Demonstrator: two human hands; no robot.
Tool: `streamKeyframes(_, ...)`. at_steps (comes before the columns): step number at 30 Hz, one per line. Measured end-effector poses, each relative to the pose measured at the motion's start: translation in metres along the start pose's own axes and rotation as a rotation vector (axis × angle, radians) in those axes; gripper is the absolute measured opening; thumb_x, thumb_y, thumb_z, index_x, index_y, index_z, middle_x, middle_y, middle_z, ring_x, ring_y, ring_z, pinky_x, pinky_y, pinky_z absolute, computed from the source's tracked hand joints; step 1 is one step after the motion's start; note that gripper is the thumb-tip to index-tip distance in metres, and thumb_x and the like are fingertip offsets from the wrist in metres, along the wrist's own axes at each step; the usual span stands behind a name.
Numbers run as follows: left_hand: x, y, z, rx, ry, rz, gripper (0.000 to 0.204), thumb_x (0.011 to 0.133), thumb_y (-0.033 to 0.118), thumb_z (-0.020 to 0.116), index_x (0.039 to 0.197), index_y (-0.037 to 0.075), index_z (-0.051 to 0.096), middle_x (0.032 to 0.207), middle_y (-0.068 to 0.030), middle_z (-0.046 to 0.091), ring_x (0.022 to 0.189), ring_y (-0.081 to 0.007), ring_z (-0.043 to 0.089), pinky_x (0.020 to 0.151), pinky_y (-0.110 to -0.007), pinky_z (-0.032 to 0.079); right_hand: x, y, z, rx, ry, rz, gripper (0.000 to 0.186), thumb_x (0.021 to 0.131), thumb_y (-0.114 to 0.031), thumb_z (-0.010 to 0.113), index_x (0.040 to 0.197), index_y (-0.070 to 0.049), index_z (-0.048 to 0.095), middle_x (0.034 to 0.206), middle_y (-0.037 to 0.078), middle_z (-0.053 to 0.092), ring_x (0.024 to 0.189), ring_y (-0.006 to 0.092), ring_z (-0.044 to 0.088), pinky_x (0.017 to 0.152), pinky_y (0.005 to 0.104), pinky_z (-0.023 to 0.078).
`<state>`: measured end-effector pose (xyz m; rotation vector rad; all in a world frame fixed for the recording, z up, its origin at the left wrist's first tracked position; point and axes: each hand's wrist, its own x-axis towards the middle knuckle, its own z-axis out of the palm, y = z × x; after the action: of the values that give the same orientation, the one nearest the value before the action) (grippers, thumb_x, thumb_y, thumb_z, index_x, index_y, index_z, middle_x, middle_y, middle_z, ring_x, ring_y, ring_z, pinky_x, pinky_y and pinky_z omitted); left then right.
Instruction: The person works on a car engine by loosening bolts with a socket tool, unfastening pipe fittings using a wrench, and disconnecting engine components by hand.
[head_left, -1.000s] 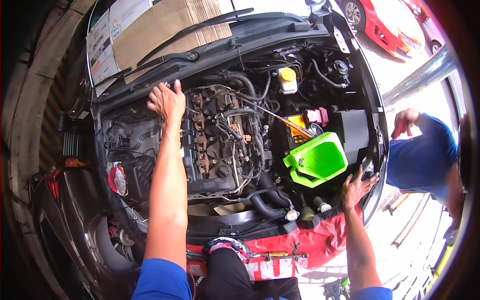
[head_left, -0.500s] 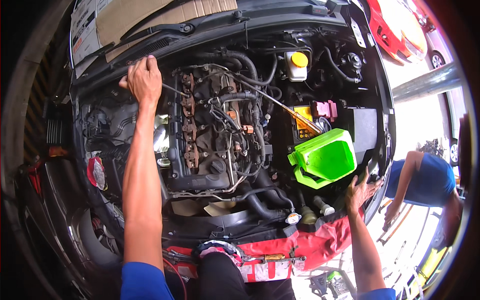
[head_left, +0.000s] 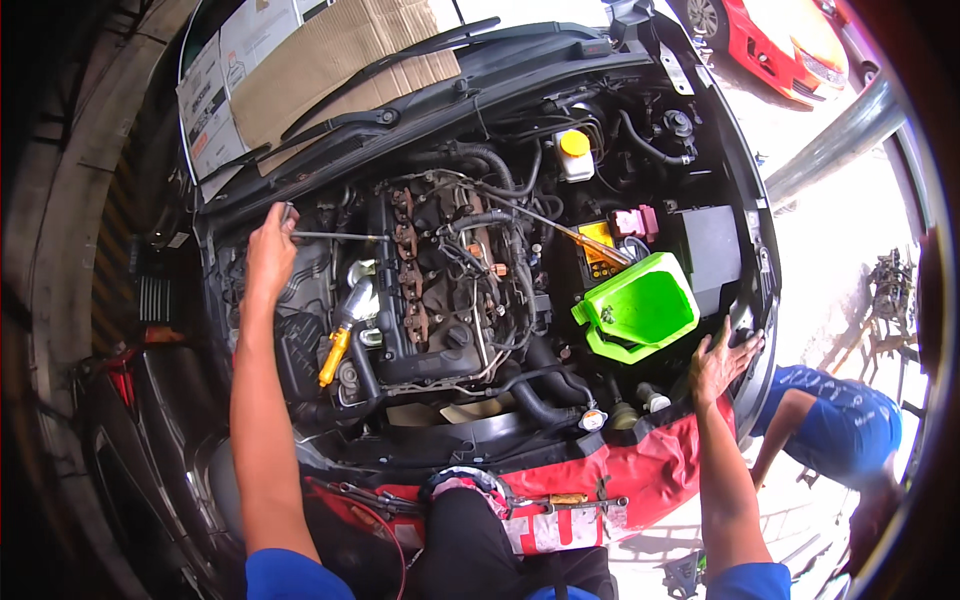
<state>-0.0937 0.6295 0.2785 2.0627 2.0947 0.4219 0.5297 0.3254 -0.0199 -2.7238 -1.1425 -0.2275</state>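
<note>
- The metal bar point(head_left: 340, 236) is grasped near its outer end by the left hand point(head_left: 270, 255); the grip is clenched.
- The bar's inner end is positioned at the engine's point(head_left: 435, 368) left side.
- The right hand point(head_left: 722, 364) is rested on the bay edge point(head_left: 764, 270), fingers spread, grip released.
- A yellow-handled tool point(head_left: 335, 356) is placed beside the engine.

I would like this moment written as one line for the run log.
left hand: grips rod, tip at engine | right hand: open, on car edge | nearby: green container, yellow-handled tool
</note>
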Motion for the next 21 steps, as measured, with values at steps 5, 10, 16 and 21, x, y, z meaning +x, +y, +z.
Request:
streamKeyframes(5, -0.031, 0.011, 0.028, 0.041, 0.079, 0.007, 0.018, 0.108, 0.011, 0.056, 0.123, 0.006, 0.064, 0.107, -0.0264, 0.075, 0.107, -0.0499, 0.069, 0.082, -0.057, 0.053, 0.002, 0.016, 0.009, -0.048, 0.074, -0.031, 0.067, 0.099, -0.032, 0.068, 0.162, -0.033, 0.046, 0.174, 0.033, 0.009, 0.162, 0.0541, 0.01, 0.128, 0.061, 0.022)
streamKeyframes(10, -0.037, 0.006, 0.054, 0.096, 0.117, 0.051, 0.021, 0.108, 0.01, 0.055, 0.127, 0.004, 0.062, 0.115, -0.0252, 0.075, 0.11, -0.0476, 0.07, 0.087, -0.056, 0.057, -0.002, 0.012, 0.013, -0.025, 0.072, -0.036, 0.068, 0.098, -0.032, 0.069, 0.162, -0.034, 0.046, 0.175, 0.032, 0.01, 0.162, 0.0526, 0.011, 0.128, 0.0606, 0.023)
streamKeyframes(16, -0.035, 0.007, 0.073, 0.157, 0.154, 0.062, 0.023, 0.108, 0.008, 0.054, 0.128, 0.002, 0.061, 0.113, -0.0249, 0.076, 0.108, -0.047, 0.072, 0.088, -0.056, 0.057, -0.002, 0.006, 0.01, -0.014, 0.065, -0.041, 0.068, 0.098, -0.031, 0.07, 0.162, -0.032, 0.047, 0.174, 0.033, 0.011, 0.161, 0.0541, 0.011, 0.128, 0.0606, 0.023)
streamKeyframes(21, -0.029, 0.018, 0.071, 0.159, 0.124, 0.043, 0.023, 0.107, 0.008, 0.054, 0.128, 0.002, 0.062, 0.111, -0.0248, 0.077, 0.106, -0.0472, 0.072, 0.088, -0.056, 0.057, -0.001, 0.009, 0.01, -0.026, 0.05, -0.043, 0.068, 0.099, -0.031, 0.069, 0.162, -0.032, 0.046, 0.174, 0.033, 0.01, 0.161, 0.0543, 0.01, 0.128, 0.0616, 0.024)
